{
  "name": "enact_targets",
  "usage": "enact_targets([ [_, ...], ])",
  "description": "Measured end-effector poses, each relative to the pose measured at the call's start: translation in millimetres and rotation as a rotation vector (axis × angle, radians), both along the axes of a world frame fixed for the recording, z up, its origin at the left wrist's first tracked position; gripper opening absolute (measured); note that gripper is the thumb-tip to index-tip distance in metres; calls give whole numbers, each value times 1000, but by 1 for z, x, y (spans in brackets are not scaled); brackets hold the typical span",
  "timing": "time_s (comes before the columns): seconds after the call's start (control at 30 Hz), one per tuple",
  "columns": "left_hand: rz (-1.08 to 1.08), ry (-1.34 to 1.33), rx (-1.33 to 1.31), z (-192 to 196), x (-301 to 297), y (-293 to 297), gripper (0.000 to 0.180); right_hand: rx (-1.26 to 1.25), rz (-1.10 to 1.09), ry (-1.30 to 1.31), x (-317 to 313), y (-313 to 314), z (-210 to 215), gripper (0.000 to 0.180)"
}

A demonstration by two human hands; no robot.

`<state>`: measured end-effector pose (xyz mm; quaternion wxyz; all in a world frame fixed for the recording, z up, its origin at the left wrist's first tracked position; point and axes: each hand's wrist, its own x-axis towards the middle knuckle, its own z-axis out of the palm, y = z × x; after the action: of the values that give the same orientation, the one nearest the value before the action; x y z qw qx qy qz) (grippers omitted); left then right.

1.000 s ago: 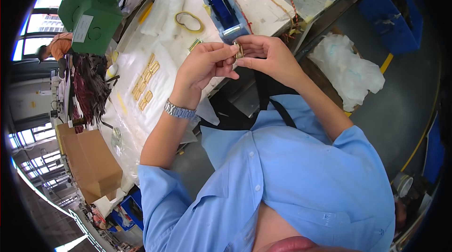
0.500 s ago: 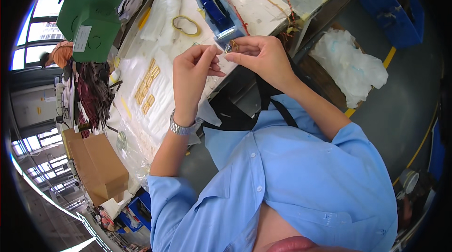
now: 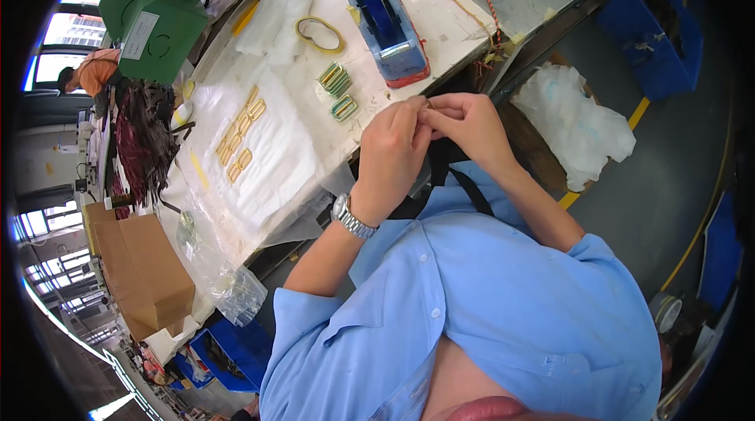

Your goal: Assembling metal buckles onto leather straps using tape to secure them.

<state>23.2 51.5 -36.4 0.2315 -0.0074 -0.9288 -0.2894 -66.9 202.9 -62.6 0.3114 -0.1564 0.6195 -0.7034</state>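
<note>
My left hand [image 3: 392, 147] and my right hand [image 3: 476, 132] meet fingertip to fingertip just off the table's near edge. Both are closed in a pinch. Between them sits a small gold buckle [image 3: 427, 105], mostly hidden by my fingers; what my left fingers grip cannot be made out. Just beyond my hands stands a blue tape dispenser [image 3: 403, 59] with a dark blue roll. Left of it lie a stack of green-and-gold buckles [image 3: 335, 79] and a smaller such pair [image 3: 344, 108]. Several gold buckles [image 3: 234, 142] lie in rows on a white sheet [image 3: 279, 158].
A yellowish tape roll [image 3: 319, 34] lies beyond the buckles. A green machine housing [image 3: 161, 24] stands at the far left, a cardboard box [image 3: 145, 272] at the near left. White plastic wrap [image 3: 578, 126] and a blue bin [image 3: 657, 32] are on the right. Another person works far left.
Both hands have moved right and nearer to me, away from the dispenser, and the fingers now cover the gold buckle. The view has shifted, uncovering the green-and-gold buckles.
</note>
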Motion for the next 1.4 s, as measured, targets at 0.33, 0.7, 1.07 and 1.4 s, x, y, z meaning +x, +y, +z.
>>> enact_targets([
  [0.33,-74,-232,764,20,60,-7,39,-25,396,-174,1,25,25,24],
  [0.7,-71,50,55,14,78,-24,41,62,348,49,27,6,42,28],
  [1.07,-28,61,220,4,82,-17,41,161,302,273,32,8,46,22],
  [1.4,19,67,222,7,87,-19,40,103,336,301,28,0,44,27],
])
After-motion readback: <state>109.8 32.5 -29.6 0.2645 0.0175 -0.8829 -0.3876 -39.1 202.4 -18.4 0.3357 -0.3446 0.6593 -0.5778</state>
